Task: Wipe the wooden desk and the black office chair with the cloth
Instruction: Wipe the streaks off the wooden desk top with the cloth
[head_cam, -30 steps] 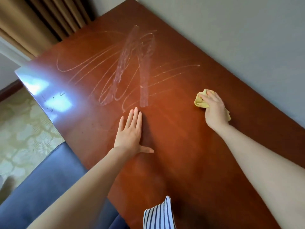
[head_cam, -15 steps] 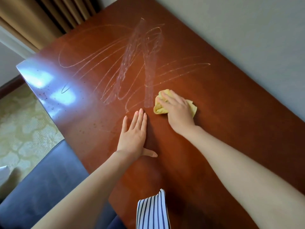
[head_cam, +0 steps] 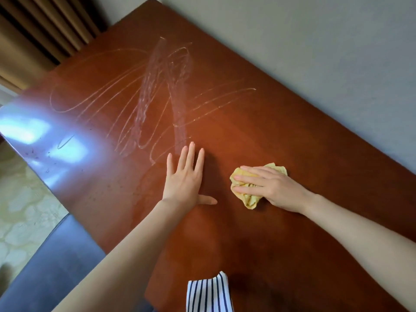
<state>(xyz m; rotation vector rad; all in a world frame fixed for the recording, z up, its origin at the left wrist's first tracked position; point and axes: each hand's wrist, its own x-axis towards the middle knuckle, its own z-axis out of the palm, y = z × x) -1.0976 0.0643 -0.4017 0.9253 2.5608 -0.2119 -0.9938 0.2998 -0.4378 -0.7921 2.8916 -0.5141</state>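
Across the glossy reddish wooden bench (head_cam: 281,221), streaked with pale wipe marks, the left hand (head_cam: 184,183) lies flat, palm down, fingers (head_cam: 191,154) released and straight, thumb splayed. Just beside it, the right hand (head_cam: 270,185) presses down, fingers grasping the crumpled, soft yellow cloth (head_cam: 247,199) against the wood.

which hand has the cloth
The right hand, pressing the yellow cloth onto the desk; the left hand lies flat and empty.
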